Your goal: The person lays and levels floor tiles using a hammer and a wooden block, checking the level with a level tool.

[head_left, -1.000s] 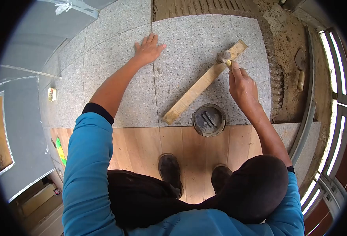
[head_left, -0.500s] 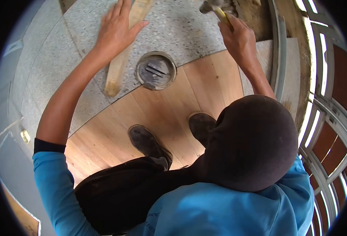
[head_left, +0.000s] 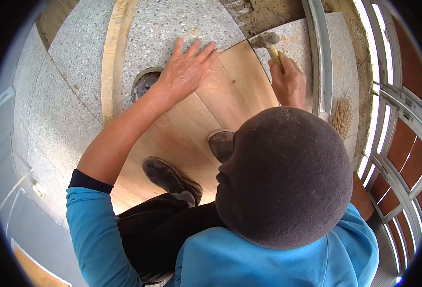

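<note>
My left hand (head_left: 187,71) is spread, palm down, over the seam where the wood-look tile (head_left: 244,71) borders the speckled grey tile (head_left: 173,28). It looks to rest on the surface; the contact under the palm is hidden. In my right hand (head_left: 290,81) is a hammer (head_left: 266,40) with a yellow handle, fingers wrapped round it. Its metal head sits just beyond the wood-look tile's far corner, above a smaller speckled piece. Partly behind my left wrist lies a round drain opening (head_left: 146,83).
A long wooden batten (head_left: 110,62) lies on the speckled tiles at the left. Metal channels (head_left: 320,57) run along the right, by a straw brush (head_left: 341,115). Bare rough ground (head_left: 278,14) shows at the top. A slatted metal gate (head_left: 402,153) stands at far right.
My left hand has come off the area by the batten and down to the right, onto the tile seam. The hammer, still in my right hand, is lower in view. The view has shifted.
</note>
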### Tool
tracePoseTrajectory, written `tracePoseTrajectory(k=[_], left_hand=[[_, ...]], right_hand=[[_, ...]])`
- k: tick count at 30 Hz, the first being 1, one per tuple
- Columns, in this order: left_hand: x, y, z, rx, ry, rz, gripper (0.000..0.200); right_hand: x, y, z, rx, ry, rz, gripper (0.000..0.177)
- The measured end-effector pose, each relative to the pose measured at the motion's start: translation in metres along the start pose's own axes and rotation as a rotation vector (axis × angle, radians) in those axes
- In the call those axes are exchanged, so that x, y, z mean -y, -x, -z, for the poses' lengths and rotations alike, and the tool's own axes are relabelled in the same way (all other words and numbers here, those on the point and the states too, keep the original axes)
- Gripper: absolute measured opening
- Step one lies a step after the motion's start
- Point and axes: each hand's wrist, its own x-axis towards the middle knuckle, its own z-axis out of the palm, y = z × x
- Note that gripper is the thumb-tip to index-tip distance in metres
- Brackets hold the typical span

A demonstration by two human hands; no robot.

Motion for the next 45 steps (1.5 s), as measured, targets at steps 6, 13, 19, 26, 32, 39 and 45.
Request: tracePoseTrajectory(k=[6,13,19,26,32,39,45], left_hand=[[-0.01,0.005,0.0,0.04,-0.094,0.021,0.059],[-0.014,0.005,-0.003,0.023,0.028,0.072,0.056],[-0.013,0.005,-0.002,0.003,0.072,0.076,0.056],[0.001,0.007,0.015,-0.109,0.144,0.076,0.055],[0.086,0.038,0.056,-0.51,-0.049,0.726,0.063],[0.13,0.059,0.039,-0.067,0.335,1.057,0.054],[0.142,0.035,0.066,-0.104,0.215,0.773,0.042]], right_hand=[[0.023,-0.017,-0.014,0.093,0.039,0.124,0.021],[0.036,-0.022,-0.035,0.105,0.022,0.245,0.021],[0.035,-0.026,-0.04,0.12,0.006,0.231,0.019],[0.033,-0.028,-0.042,0.136,-0.032,0.208,0.027],[0.032,-0.034,-0.039,0.173,-0.05,0.206,0.021],[0.033,-0.037,-0.036,0.207,-0.045,0.21,0.016],[0.033,-0.039,-0.033,0.228,-0.05,0.193,0.018]])
